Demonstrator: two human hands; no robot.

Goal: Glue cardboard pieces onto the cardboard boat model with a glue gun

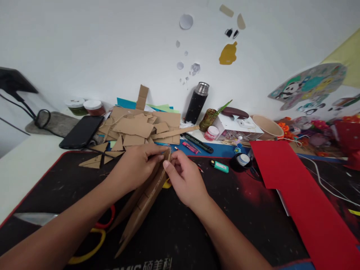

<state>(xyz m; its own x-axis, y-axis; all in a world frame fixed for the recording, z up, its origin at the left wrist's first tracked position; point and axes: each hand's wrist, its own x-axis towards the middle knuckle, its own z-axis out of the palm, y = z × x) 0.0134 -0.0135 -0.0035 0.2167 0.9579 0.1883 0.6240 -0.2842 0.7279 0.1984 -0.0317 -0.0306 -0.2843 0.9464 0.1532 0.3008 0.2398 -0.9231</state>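
Both hands grip a folded piece of brown cardboard (146,204) that stands on edge over the dark desk mat. My left hand (143,163) pinches its far top end from the left, fingers closed. On the other side, my right hand (187,178) holds the same end between thumb and fingers. The cardboard's panels spread apart toward me. Under my left forearm lie scissors with red and yellow handles (97,243), the blade (36,218) showing at left. A bit of yellow (167,183) peeks out behind the cardboard; most of it is hidden.
Cardboard scraps (135,127) are heaped at the back, near a phone (81,131). A black flask (197,105), a box cutter (198,143) and a green lighter (219,166) are beyond my hands. Red card (300,198) covers the right side of the mat (225,225).
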